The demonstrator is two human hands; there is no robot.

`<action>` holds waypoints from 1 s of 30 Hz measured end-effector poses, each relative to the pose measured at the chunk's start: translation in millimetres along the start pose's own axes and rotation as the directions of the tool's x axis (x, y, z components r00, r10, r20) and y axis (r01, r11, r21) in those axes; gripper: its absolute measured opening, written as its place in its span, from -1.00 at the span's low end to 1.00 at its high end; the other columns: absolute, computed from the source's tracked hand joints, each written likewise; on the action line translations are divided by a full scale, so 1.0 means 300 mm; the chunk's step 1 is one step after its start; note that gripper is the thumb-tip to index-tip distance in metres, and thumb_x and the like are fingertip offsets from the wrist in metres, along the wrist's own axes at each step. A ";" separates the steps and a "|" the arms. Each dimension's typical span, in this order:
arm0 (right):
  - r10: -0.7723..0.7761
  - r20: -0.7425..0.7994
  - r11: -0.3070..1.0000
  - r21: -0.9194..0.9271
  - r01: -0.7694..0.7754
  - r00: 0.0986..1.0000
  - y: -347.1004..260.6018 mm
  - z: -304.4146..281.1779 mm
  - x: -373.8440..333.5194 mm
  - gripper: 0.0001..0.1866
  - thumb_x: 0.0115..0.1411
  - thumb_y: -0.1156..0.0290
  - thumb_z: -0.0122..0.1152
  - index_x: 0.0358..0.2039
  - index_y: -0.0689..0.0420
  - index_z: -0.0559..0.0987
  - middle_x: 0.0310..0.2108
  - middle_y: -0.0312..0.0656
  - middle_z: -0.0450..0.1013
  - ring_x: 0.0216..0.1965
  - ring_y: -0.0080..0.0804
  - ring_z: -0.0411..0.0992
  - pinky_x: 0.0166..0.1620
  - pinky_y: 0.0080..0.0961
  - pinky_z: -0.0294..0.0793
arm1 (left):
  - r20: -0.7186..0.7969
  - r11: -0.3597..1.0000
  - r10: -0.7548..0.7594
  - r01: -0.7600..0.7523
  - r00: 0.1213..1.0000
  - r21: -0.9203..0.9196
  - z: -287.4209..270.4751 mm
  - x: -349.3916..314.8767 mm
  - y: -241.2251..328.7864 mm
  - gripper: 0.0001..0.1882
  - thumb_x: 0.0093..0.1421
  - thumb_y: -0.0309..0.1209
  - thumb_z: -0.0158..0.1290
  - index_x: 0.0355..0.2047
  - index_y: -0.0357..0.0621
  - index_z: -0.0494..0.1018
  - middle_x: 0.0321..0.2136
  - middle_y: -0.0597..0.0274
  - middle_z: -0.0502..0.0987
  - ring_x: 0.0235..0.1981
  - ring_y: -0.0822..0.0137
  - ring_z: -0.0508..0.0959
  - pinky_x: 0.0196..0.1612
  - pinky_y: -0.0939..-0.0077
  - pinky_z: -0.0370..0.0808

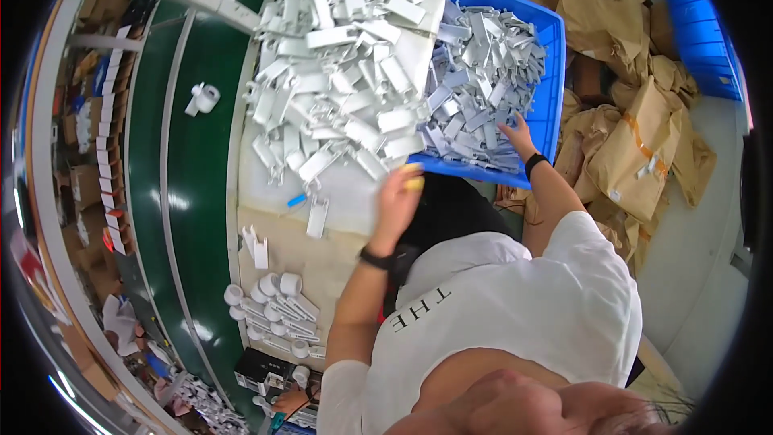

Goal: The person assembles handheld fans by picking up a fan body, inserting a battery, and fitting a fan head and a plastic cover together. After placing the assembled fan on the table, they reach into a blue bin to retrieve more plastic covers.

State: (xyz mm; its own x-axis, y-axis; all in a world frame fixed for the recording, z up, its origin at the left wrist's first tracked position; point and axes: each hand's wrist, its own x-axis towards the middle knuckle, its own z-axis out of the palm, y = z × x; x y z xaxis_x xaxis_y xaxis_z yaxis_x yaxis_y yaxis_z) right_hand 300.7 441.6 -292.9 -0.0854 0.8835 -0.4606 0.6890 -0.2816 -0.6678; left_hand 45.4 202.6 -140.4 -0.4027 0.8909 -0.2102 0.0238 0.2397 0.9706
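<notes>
My left hand is raised just past the near edge of the worktable, beside the left end of a blue bin. Motion smears its fingers, and something yellow shows at the fingertips. My right hand reaches over the bin's right side, fingers apart, touching or just above a heap of white plastic parts. No part can be made out in its grip. Left of the bin, a large pile of white plastic clip-like pieces covers the table. A single white piece lies apart near a small blue object.
White round-headed assemblies stand in rows on the table near a black box. A co-worker's hand works there. A green conveyor runs along the left, carrying white assemblies. Brown paper bags crowd the floor at right.
</notes>
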 end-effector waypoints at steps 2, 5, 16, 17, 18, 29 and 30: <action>-0.134 -0.146 0.986 -0.118 0.117 0.980 -0.035 -0.013 0.158 -0.14 -0.17 0.07 0.29 0.08 0.24 0.18 0.06 0.10 0.11 0.11 -0.05 0.07 0.12 -0.34 0.10 | 0.333 0.985 -0.089 0.133 0.939 -0.112 0.262 0.199 0.049 -0.59 0.09 -0.46 0.01 -0.05 -0.30 0.25 -0.14 0.16 0.40 -0.09 0.37 0.38 -0.08 0.57 0.33; -0.402 -0.206 0.909 -0.206 0.363 0.892 -0.212 -0.051 0.437 -0.14 -0.18 0.05 0.29 0.07 0.25 0.18 0.07 0.12 0.10 0.12 -0.04 0.07 0.12 -0.34 0.09 | 0.232 0.952 -0.300 0.307 0.925 0.005 0.474 0.524 -0.287 -0.32 -0.06 -0.18 0.15 -0.03 -0.37 0.22 -0.14 -0.08 0.40 -0.06 0.13 0.38 0.00 0.39 0.27; 0.018 0.291 0.992 -0.123 0.019 0.956 -0.297 -0.249 0.751 0.00 -0.12 -0.24 0.10 0.17 0.19 0.04 0.12 0.10 0.08 0.15 -0.11 0.07 0.13 -0.40 0.07 | -0.139 0.924 -0.325 0.345 0.936 0.166 0.580 1.076 -0.447 -0.30 -0.15 -0.04 0.18 -0.11 -0.28 0.27 -0.20 -0.15 0.40 -0.14 -0.02 0.39 -0.10 0.25 0.32; 0.023 0.350 0.989 -0.148 0.031 0.937 -0.283 -0.227 0.725 0.01 -0.13 -0.23 0.12 0.17 0.18 0.03 0.12 0.09 0.08 0.15 -0.13 0.07 0.13 -0.40 0.07 | -0.120 0.914 -0.338 0.356 0.933 0.195 0.586 1.082 -0.462 -0.32 -0.14 -0.05 0.18 -0.13 -0.27 0.28 -0.24 -0.11 0.42 -0.18 0.02 0.42 -0.12 0.28 0.34; 0.027 0.407 0.984 -0.171 0.048 0.913 -0.271 -0.203 0.706 0.01 -0.13 -0.21 0.15 0.18 0.18 0.03 0.12 0.08 0.08 0.15 -0.15 0.07 0.13 -0.41 0.07 | -0.103 0.904 -0.350 0.365 0.931 0.224 0.588 1.086 -0.473 -0.35 -0.13 -0.05 0.19 -0.15 -0.27 0.29 -0.28 -0.08 0.45 -0.22 0.06 0.45 -0.14 0.31 0.35; -0.032 0.219 0.996 -0.072 0.049 0.975 -0.258 -0.110 0.705 -0.11 -0.16 -0.09 0.23 0.12 0.11 0.17 -0.09 0.02 0.33 -0.04 -0.24 0.30 -0.02 -0.47 0.24 | 0.383 0.681 -0.563 0.673 0.733 -0.287 0.657 1.128 -0.373 -0.41 -0.03 -0.17 0.16 -0.02 -0.13 0.29 -0.10 0.25 0.39 -0.09 0.39 0.36 -0.04 0.53 0.26; -0.050 0.229 0.995 -0.074 0.068 0.972 -0.245 -0.104 0.705 -0.11 -0.16 -0.09 0.23 0.12 0.11 0.17 -0.09 0.02 0.33 -0.04 -0.24 0.30 -0.02 -0.47 0.24 | 0.440 0.668 -0.530 0.676 0.725 -0.309 0.659 1.119 -0.376 -0.39 -0.03 -0.16 0.16 0.00 -0.13 0.27 -0.10 0.25 0.39 -0.08 0.39 0.35 -0.04 0.53 0.26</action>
State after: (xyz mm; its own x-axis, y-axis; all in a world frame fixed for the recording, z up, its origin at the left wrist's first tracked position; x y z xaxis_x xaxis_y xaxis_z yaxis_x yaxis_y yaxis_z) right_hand 254.3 660.8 -323.0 -0.2820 0.7872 -0.5485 0.7327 -0.1924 -0.6528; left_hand 88.4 550.9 -343.6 0.0985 0.6886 -0.7184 -0.5396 0.6435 0.5429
